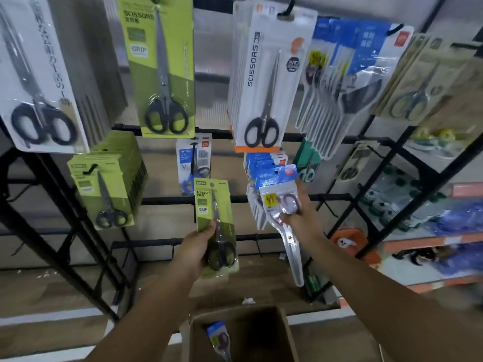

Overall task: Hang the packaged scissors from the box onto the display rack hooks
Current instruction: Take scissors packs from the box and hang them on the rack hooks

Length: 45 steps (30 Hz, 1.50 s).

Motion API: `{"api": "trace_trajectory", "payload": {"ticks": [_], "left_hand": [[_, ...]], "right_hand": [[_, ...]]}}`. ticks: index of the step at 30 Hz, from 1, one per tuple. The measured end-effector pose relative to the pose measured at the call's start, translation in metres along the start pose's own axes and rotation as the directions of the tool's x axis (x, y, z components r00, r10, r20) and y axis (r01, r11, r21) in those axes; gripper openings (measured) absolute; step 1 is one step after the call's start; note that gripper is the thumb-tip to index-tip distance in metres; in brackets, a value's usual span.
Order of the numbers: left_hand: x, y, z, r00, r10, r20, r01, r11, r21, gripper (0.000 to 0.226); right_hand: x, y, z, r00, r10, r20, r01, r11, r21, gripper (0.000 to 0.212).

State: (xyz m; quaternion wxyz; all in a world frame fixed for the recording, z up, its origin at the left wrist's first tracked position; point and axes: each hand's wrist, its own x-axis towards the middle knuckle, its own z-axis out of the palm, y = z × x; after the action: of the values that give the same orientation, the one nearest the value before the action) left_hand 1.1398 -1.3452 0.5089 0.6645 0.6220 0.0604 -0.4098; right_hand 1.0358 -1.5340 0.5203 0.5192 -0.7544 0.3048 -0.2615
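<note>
Shop rack [183,199], wood floor [65,291]; cardboard box [285,333] below hands.

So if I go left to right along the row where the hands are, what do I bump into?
Small green scissors pack hanging on a hook → left hand → green scissors pack it holds → blue-topped scissors pack → right hand holding it.

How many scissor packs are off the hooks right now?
3: a green pack in the left hand, a blue-topped pack in the right hand, one in the box. More may lie hidden inside.
</note>
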Motion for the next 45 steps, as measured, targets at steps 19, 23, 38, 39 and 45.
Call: {"api": "trace_trajectory", "payload": {"ticks": [19, 23, 38, 39, 45], "left_hand": [[-0.012, -0.004, -0.013, 0.998, 0.062, -0.007, -0.062, 0.998, -0.03, 0.019], [-0.016, -0.011, -0.019, 0.993, 0.102, -0.064, -0.106, 0.992, -0.063, 0.017], [-0.042, 0.006, -0.112, 0.851, 0.446, -0.278, -0.459, 0.888, 0.021, 0.035], [-0.042, 0.009, -0.123, 0.801, 0.511, -0.311, -0.477, 0.86, 0.184, 0.04], [-0.046, 0.045, -0.183, 0.703, 0.696, -0.146, -0.134, 0.332, 0.934, 0.036]], "right_hand": [[0.014, -0.014, 0.007, 0.961, 0.249, 0.118, -0.238, 0.966, -0.096, 0.068], [-0.006, -0.015, 0.018, 0.976, 0.216, 0.022, -0.197, 0.926, -0.323, 0.059], [-0.045, -0.081, 0.177, 0.823, 0.018, 0.567, 0.07, 0.989, -0.132, 0.092], [-0.048, -0.09, 0.189, 0.818, -0.027, 0.575, 0.147, 0.976, -0.163, 0.091], [-0.053, -0.14, 0.242, 0.773, -0.13, 0.621, 0.367, 0.89, -0.271, 0.086]]}}
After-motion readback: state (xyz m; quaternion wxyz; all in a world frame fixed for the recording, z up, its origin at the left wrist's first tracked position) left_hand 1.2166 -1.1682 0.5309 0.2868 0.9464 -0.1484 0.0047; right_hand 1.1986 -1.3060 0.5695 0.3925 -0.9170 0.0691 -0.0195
